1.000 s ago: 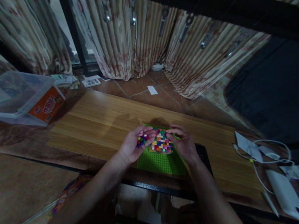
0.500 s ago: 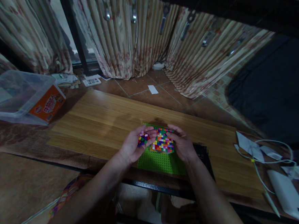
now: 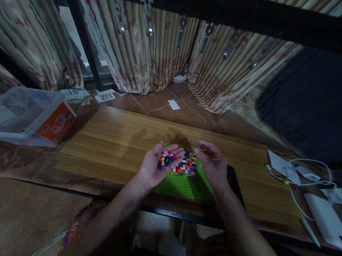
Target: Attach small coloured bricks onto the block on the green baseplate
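My left hand [image 3: 150,165] is palm up and slightly cupped, with a small heap of loose toy bricks [image 3: 166,159] in many colours lying on the palm and fingers. Beside its fingertips stands a block built of many small coloured bricks [image 3: 188,162], on a green studded baseplate [image 3: 184,185]. The left fingers hide the block's left side. To the right of the block, my right hand [image 3: 214,162] hovers with bent fingers, thumb and forefinger a little apart. I make out no brick between them.
A wooden board [image 3: 108,139] lies under the baseplate. A dark flat object [image 3: 236,183] is partly behind my right wrist. At left stands a clear plastic bin [image 3: 22,113] with an orange label. On the right lie a white cable [image 3: 300,207] and a white device [image 3: 325,220].
My right hand has drawn away from the built block, to the right. The left palm has opened flatter, showing more of the loose bricks. The view has tilted slightly upward.
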The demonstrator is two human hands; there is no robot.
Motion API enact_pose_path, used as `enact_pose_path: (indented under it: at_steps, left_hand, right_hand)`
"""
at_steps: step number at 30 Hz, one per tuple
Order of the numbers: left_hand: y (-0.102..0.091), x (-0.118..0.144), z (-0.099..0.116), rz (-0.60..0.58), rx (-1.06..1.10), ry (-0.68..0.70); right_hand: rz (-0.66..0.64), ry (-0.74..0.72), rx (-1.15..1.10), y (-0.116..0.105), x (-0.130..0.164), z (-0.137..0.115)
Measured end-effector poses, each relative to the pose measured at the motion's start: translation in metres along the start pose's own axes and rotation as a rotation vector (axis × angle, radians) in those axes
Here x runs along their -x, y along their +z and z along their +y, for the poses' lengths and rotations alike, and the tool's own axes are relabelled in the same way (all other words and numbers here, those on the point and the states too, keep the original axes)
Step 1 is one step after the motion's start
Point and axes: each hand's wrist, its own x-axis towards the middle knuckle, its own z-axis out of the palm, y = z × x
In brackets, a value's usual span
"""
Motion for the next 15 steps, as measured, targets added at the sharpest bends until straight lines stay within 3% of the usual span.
enact_pose_path:
  at_steps: [3, 6, 11, 15]
  left_hand:
    - [0.002, 0.001, 0.000, -0.013, 0.007, -0.018]
    - [0.003, 0.003, 0.000, -0.068, 0.015, -0.049]
    - [0.003, 0.004, 0.001, -0.098, 0.030, -0.074]
    - [0.005, 0.006, 0.000, -0.084, 0.027, -0.074]
  right_hand:
    - [-0.205, -0.195, 0.168, 0.001, 0.008, -0.026]
    - [-0.367, -0.264, 0.280, 0.009, 0.015, -0.038]
    - [-0.356, -0.312, 0.337, 0.018, 0.020, -0.036]
    - [-0.320, -0.295, 0.320, 0.010, 0.013, -0.034]
